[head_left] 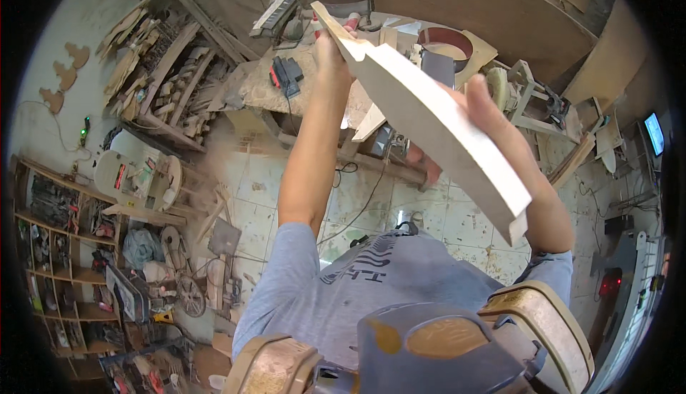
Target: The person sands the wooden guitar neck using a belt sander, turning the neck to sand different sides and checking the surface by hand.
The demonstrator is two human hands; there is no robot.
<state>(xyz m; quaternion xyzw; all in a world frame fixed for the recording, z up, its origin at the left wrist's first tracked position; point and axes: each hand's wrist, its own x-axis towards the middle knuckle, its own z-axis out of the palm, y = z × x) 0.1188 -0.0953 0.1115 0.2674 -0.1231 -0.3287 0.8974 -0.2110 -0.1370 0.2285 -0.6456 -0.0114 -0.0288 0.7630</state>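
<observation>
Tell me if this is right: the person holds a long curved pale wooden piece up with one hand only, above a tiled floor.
Not quite. Both hands hold the curved wooden piece: the left hand grips its far end and the right hand its middle, as the head view shows. The tiled floor below is correct.

Right hand (457,119) fingers mostly hidden behind curved board (429,119), seemingly gripping

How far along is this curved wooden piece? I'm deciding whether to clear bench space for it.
Done: the curved wooden board is already cut to its arc, edges clean. In hand: the left hand grips its far end and the right hand its middle, holding it up over the workbench. Left: it is bare wood, joined to nothing.
</observation>
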